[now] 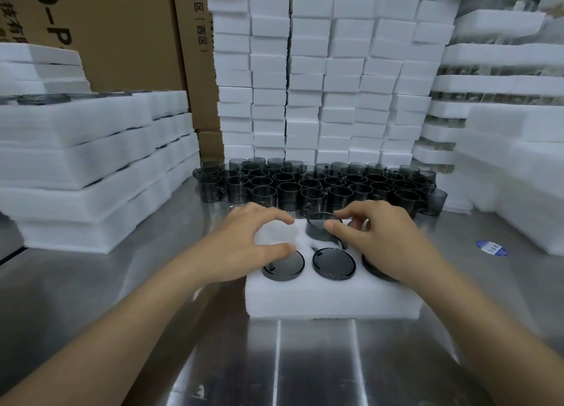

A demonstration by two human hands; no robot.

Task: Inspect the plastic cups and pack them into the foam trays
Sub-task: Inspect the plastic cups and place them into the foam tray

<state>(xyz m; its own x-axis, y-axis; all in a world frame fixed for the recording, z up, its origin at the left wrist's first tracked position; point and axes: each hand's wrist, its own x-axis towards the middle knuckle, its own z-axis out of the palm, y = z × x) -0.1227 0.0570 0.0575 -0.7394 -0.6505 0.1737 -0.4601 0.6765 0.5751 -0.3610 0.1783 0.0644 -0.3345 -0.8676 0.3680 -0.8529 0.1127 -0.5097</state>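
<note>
1. Our right hand (381,237) pinches a dark see-through cup (320,233) by its rim, thumb on the near side and forefinger over the far side. The cup sits upright and partly down in the middle back pocket of the foam tray (332,301), with its handle pointing towards us and to the right.
2. Something dark shows under the other fingers of that hand, but we can't tell what it is.
3. Our left hand (253,240) is spread loose over the back left pocket of the tray, fingers relaxed and holding nothing. The thumb tip is right by the foam; can't say for sure if it touches.
4. The tray's near row has three cups (333,264) sunk in flush. The right one is mostly hidden under our right wrist.
5. The tray sits in the middle of the shiny steel desk (305,360), long side facing us.
6. Just behind the tray there's a big bunch of loose cups (320,185), all upright and packed close together.
7. Foam is stacked all round: filled trays (91,161) on the left, a tall wall of foam blocks (320,69) at the back, and more foam (518,167) on the right.
8. Cardboard boxes (131,39) stand back left, and a blue sticker (491,248) is on the desk to the right.
</note>
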